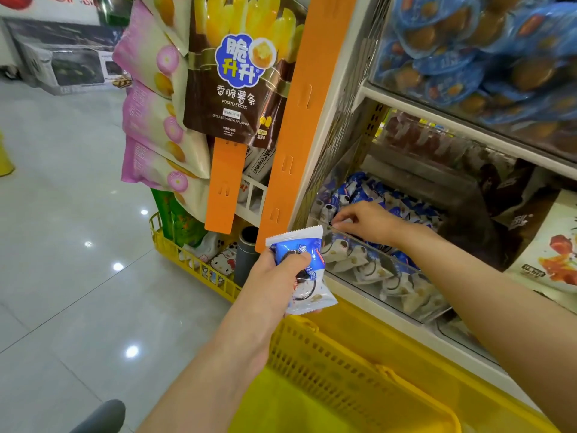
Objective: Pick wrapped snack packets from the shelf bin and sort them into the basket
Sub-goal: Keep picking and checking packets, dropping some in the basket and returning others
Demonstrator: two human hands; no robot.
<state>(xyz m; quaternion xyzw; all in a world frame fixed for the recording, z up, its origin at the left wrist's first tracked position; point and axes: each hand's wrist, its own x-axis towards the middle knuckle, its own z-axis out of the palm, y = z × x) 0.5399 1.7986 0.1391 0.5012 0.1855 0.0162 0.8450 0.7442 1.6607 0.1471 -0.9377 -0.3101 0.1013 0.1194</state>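
Left hand [274, 276] was clenched round one blue-and-white packet [307, 276], held just above the far rim of the yellow basket [327, 354], which sat below both hands. Right hand [367, 223] reached over the front rim of the clear shelf bin [384, 252], fingers curled down among the binned packets [368, 192]; whether it grasped one could not be told.

Judgement: early in the task. One packet was out but not yet dropped. None showed in the basket's visible part. Many remained under and beyond the right hand.
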